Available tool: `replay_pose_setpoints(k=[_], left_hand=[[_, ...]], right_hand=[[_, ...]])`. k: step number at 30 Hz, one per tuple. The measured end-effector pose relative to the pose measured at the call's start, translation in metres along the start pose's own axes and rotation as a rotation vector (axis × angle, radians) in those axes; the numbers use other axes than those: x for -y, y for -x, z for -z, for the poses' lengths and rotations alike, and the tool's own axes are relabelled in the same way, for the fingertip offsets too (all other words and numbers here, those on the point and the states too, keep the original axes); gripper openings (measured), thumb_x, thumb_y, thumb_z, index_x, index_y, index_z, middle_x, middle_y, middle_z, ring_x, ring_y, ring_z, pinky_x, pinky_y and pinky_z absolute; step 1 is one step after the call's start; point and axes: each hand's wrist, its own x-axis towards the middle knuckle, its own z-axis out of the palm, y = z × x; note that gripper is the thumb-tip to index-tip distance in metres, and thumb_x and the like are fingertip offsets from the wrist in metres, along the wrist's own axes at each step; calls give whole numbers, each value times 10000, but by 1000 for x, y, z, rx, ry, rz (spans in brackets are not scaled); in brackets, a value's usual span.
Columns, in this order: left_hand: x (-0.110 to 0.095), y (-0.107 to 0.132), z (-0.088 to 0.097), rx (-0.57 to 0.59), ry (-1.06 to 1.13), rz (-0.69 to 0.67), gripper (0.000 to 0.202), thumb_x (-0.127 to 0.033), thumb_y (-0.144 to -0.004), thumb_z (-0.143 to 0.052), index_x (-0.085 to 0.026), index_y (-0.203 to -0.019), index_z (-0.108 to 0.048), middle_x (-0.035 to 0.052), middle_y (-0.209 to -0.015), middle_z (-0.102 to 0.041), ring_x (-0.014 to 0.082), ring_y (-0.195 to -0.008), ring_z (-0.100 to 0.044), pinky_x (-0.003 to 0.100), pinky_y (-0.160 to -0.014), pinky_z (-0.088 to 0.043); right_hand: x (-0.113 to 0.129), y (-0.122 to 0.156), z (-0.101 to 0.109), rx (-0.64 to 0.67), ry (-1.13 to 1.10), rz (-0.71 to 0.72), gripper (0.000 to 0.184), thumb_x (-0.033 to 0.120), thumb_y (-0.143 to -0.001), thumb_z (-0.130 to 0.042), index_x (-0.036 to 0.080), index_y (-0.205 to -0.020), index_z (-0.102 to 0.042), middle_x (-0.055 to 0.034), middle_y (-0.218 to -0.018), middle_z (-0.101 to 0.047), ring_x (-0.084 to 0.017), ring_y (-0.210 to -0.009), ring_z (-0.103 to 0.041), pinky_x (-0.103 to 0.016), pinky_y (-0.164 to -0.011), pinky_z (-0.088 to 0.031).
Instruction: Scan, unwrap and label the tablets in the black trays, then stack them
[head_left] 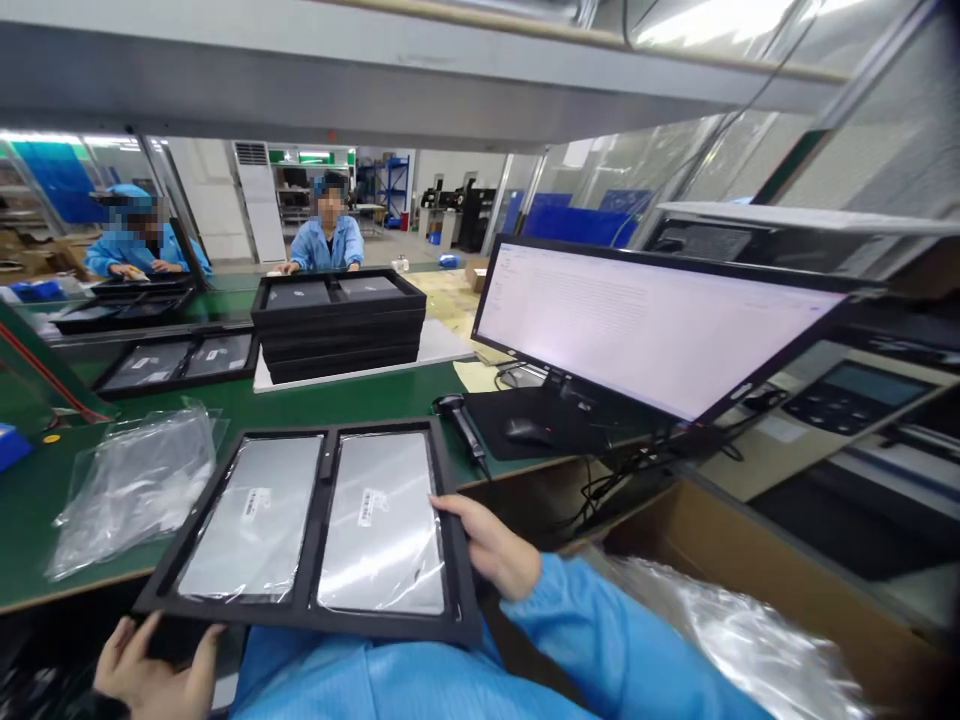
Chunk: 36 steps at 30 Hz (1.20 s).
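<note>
A black foam tray (328, 520) lies tilted at the green bench's near edge, partly overhanging it. In its two compartments are two flat silver tablet-like panels in clear film, a left panel (259, 540) and a right panel (382, 550), each with a white label. My right hand (499, 550) grips the tray's right rim, thumb on top and fingers hidden beneath. Just below the tray's near left corner is my left hand (161, 670), fingers spread; whether its fingertips touch the tray I cannot tell.
Clear plastic bags (142, 480) lie left of the tray. Behind it stands a stack of black trays (341, 335). To the right are a barcode scanner (461, 430), a mouse (527, 432), a monitor (637, 320) and a cardboard box (750, 530). Two co-workers sit across the bench.
</note>
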Motion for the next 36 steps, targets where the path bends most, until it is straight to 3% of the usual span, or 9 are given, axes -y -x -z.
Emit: replay_pose_setpoints(k=[2,5,7,11,15,19,24,31,36], left_hand=[[-12,17,-23,-45,161,415,838,-588,-635,-811,-218,-1309,-476,135,-1156,-582,365,-1101,-621,611,-1043,-470],[-54,24,-55,274,516,667,1017,-624,-653,-792,-254,-1461,-298,168,-1285,-557,312,-1000,-680,544,-908,-577],[-87,11,-70,415,656,715,1155,-503,-660,-863,-304,-1543,-146,186,-1450,-465,277,-1068,-678,472,-942,-584],[-120,-52,-102,367,715,528,1147,-398,-697,-859,-282,-1603,-166,171,-1489,-462,242,-1126,-663,336,-943,-585],[-100,-124,-141,480,852,496,937,-265,-736,-794,-249,-1570,-367,147,-1453,-542,254,-1161,-661,343,-972,-581],[-68,-160,-174,487,728,626,673,-161,-781,-709,-111,-1430,-538,189,-1275,-665,300,-1216,-646,461,-1096,-505],[-49,-161,-185,482,671,542,511,-191,-780,-698,-114,-1280,-631,170,-1339,-645,299,-1332,-567,481,-1204,-382],[-49,-142,-179,390,743,380,648,-386,-747,-760,-132,-1311,-566,211,-1370,-612,326,-1247,-627,488,-1108,-492],[-57,-152,-187,400,766,416,727,-448,-725,-766,-147,-1348,-539,205,-1389,-606,329,-1271,-613,464,-1097,-504]], right_hand=[[-15,13,10,-27,-70,94,130,202,-795,-751,131,-902,-728,-63,-676,-758,-216,-602,-740,-307,-679,-633],[-27,29,21,-50,-147,246,182,244,-733,-817,152,-859,-723,-53,-719,-777,-226,-650,-757,-304,-680,-639],[-30,33,20,-60,-190,316,238,259,-679,-850,165,-853,-719,-54,-785,-794,-245,-722,-773,-324,-720,-646],[-40,25,4,-105,-215,419,356,312,-608,-880,203,-901,-710,-46,-897,-805,-283,-892,-773,-375,-819,-640],[-62,4,-24,-7,-157,476,349,320,-584,-886,238,-858,-686,-34,-909,-789,-286,-1024,-741,-373,-870,-612],[-80,-25,-53,112,-280,327,274,274,-622,-856,216,-808,-662,-44,-868,-776,-275,-1039,-727,-391,-903,-599],[-88,-52,-65,160,-413,185,266,164,-547,-792,209,-762,-642,-40,-815,-769,-292,-1031,-725,-417,-955,-576],[-101,-54,-35,211,-313,256,383,217,-551,-806,189,-923,-718,-62,-886,-781,-315,-1090,-699,-434,-1033,-503],[-88,-56,-40,213,-319,248,422,222,-566,-820,191,-979,-740,-61,-917,-781,-318,-1112,-685,-453,-1063,-471]])
